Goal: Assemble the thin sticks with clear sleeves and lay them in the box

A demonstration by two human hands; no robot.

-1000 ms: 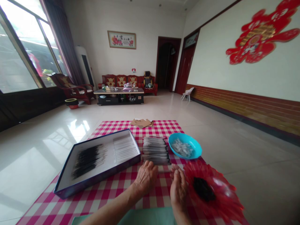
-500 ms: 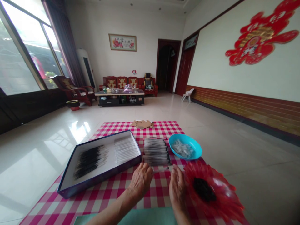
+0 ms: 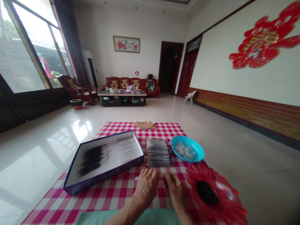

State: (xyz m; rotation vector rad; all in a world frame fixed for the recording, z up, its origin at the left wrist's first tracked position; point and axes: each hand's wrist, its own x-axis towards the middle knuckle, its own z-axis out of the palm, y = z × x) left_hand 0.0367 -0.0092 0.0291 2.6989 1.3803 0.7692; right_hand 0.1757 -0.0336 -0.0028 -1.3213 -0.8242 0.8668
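Thin pale shaft [image 3: 138, 178] across my hands, just below stacked brush shafts [image 3: 157, 152]. My left hand [image 3: 146, 187] closed on it; my right hand [image 3: 175, 190], can't tell. Shaft in hand, next calls for steady hold.

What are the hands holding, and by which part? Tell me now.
A thin pale rod, apparently held along its middle under the fingers of the left hand and right hand; the exact grip is hidden.

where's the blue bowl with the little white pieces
In the head view, the turquoise bowl sits toward the right of the pink checked cloth, just right of the stack of slender sticks and just beyond the red flower-shaped dish.
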